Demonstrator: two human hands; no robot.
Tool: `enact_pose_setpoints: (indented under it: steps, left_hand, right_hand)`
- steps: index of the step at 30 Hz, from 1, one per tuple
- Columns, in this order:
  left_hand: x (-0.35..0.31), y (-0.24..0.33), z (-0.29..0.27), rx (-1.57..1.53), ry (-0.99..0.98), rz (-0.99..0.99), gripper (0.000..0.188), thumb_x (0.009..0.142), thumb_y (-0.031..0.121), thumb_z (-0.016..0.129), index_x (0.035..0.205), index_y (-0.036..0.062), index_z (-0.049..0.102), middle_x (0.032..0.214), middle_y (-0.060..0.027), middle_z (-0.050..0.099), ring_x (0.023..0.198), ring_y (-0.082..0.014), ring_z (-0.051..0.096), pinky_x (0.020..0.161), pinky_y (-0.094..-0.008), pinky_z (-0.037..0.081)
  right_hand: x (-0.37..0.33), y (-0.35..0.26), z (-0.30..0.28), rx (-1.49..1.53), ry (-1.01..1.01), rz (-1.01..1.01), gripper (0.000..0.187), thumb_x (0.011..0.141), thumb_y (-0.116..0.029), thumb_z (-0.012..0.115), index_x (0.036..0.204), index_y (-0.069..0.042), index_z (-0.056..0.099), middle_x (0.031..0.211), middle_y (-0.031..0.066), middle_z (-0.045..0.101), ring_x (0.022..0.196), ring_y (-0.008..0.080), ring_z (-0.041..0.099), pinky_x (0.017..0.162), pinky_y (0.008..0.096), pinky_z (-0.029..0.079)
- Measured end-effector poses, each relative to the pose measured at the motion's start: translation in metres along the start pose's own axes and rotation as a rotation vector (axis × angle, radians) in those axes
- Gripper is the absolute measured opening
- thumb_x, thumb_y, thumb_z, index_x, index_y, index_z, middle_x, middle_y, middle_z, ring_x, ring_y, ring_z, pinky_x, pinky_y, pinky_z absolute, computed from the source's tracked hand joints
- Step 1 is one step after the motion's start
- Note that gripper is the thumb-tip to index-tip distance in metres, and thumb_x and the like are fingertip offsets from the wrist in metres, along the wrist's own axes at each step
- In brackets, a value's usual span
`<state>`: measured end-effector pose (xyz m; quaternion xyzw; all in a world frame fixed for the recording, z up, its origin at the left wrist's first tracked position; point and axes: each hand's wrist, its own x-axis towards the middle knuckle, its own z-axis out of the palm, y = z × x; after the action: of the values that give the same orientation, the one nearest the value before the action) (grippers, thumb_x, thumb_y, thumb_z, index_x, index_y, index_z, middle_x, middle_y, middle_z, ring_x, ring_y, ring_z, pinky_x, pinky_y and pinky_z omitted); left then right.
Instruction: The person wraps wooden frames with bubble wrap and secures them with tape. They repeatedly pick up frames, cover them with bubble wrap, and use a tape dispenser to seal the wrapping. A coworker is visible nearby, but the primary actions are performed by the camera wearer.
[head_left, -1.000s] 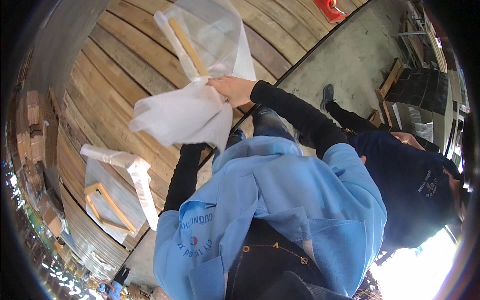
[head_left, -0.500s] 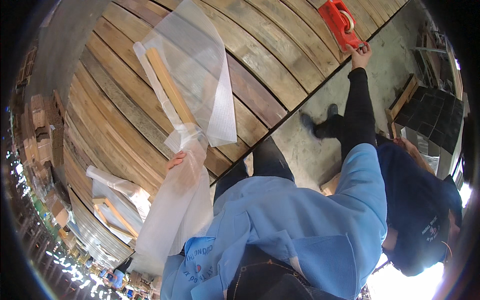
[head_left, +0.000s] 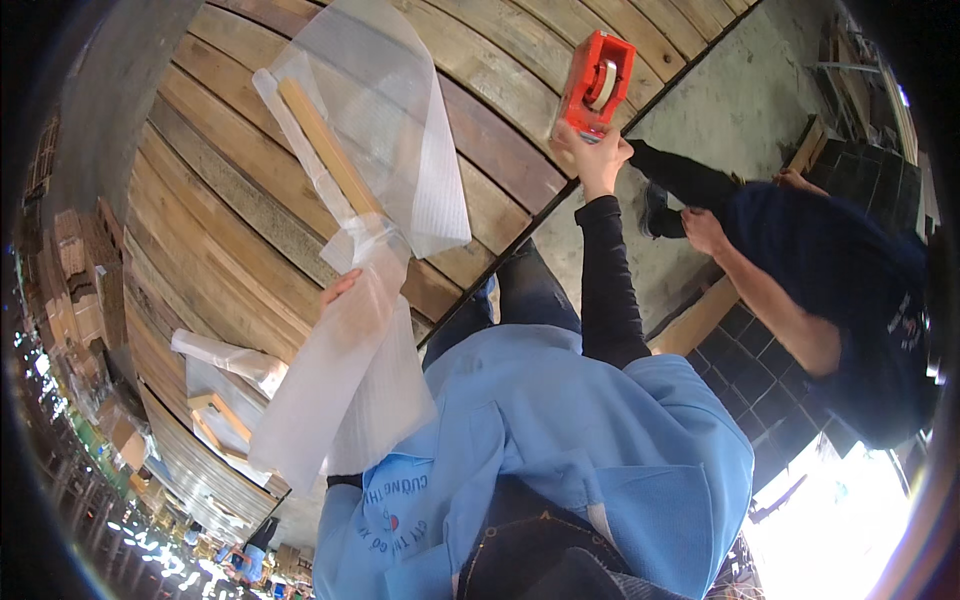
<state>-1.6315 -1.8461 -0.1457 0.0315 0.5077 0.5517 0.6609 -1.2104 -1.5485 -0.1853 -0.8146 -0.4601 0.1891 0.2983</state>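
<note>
My right hand (head_left: 592, 158) grips the near end of a red tape dispenser (head_left: 598, 75) fitted with a pale tape roll, over the table's right edge. On the left, a translucent white foam sheet (head_left: 410, 130) is wrapped around a light wooden bar (head_left: 325, 140). My left hand (head_left: 342, 288) is closed around the wrapped piece, its fingers showing at the left side. Loose foam drapes over the rest of that hand and down along my forearm, hiding the palm.
A second foam-wrapped wooden frame (head_left: 215, 412) lies on the slatted wooden table (head_left: 230, 190) at lower left. A co-worker in dark clothes (head_left: 820, 290) stands at right, beside dark stacked blocks (head_left: 760, 365). Cardboard boxes (head_left: 75, 265) stand at far left.
My right hand has brought the tape dispenser leftward and nearer. The wrapped piece in my left hand has shifted slightly left. The co-worker has moved, with an arm now stretched toward the table.
</note>
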Motion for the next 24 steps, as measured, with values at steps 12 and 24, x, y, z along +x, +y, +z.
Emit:
enact_pose_setpoints:
  steps: [12, 24]
  left_hand:
    - [-0.063, 0.056, 0.087, 0.857, 0.18, 0.492, 0.042, 0.088, 0.011, 0.074, 0.127, 0.0034, 0.06, 0.126, -0.0109, 0.064, 0.117, -0.0231, 0.061, 0.105, -0.039, 0.048]
    - [-0.066, 0.121, 0.145, 0.473, 0.107, 0.752, 0.05, 0.087, 0.003, 0.077, 0.133, 0.0005, 0.057, 0.129, -0.0091, 0.062, 0.118, -0.0197, 0.06, 0.106, -0.0351, 0.046]
  right_hand:
    - [-0.075, 0.021, -0.01, 0.62, -0.033, 0.221, 0.026, 0.088, -0.026, 0.076, 0.087, 0.0, 0.079, 0.084, 0.01, 0.075, 0.08, 0.0175, 0.068, 0.081, 0.0329, 0.052]
    - [-0.228, -0.136, -0.08, 0.856, -0.801, -0.35, 0.015, 0.098, -0.018, 0.067, 0.098, -0.004, 0.072, 0.09, 0.0036, 0.073, 0.084, 0.0133, 0.067, 0.073, 0.029, 0.052]
